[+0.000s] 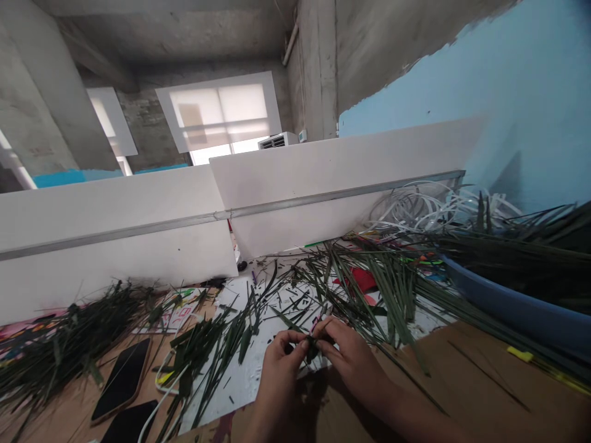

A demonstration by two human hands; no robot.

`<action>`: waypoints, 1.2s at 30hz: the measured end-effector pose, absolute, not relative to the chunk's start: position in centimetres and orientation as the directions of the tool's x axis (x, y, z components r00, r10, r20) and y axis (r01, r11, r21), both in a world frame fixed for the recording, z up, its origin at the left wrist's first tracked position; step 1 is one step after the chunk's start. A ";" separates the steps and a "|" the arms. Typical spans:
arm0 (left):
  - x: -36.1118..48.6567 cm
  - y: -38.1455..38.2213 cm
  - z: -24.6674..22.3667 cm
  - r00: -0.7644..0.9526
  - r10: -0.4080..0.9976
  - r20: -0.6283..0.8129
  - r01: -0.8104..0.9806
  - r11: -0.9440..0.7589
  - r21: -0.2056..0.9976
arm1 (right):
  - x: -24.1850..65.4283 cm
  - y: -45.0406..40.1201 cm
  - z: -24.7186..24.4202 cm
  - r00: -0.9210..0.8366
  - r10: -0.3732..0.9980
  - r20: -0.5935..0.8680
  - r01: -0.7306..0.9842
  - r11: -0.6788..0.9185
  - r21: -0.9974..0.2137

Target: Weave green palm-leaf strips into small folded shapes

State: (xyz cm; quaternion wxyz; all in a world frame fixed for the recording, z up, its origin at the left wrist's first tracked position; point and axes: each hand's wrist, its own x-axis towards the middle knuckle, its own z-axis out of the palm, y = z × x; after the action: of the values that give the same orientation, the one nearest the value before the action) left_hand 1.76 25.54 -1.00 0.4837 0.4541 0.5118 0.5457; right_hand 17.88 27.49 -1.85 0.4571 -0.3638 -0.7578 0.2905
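Observation:
Both my hands meet low in the middle of the view, fingertips almost touching. My left hand is closed, thumb and forefinger pinching a small dark green leaf piece. From the other side my right hand grips the same piece with bent fingers. Its exact shape is mostly hidden by the fingers. Around the hands lie long green leaf strips to the right and shorter cut leaves to the left. Beneath them is a white sheet strewn with small clippings.
A blue basin heaped with dark leaves stands at the right. Coiled white strapping lies behind it. A phone, a white cable and a leaf pile are at left. White panels border the table's back.

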 end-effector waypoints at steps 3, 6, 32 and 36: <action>1.9 25.2 -1.1 -0.077 0.993 -0.091 -0.138 0.080 0.987 | 17.9 27.5 -1.8 -0.303 0.820 0.485 0.318 0.567 -0.760; 2.3 24.5 -1.4 -0.049 0.989 -0.142 -0.173 0.132 0.976 | 17.9 27.6 -1.8 -0.297 0.821 0.488 0.324 0.568 -0.757; 2.1 25.7 -1.6 -0.127 0.987 0.099 0.071 -0.090 0.993 | 17.8 27.7 -2.0 -0.272 0.839 0.471 0.259 0.536 -0.804; 2.1 25.8 -1.5 -0.130 0.986 0.103 -0.012 -0.106 0.994 | 17.8 27.7 -2.0 -0.270 0.841 0.470 0.249 0.532 -0.809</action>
State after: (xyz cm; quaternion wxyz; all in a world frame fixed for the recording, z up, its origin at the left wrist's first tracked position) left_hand 2.10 25.81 -1.48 0.4444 0.4872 0.4996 0.5617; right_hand 17.78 27.68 -1.97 0.4769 -0.3711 -0.7339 0.3102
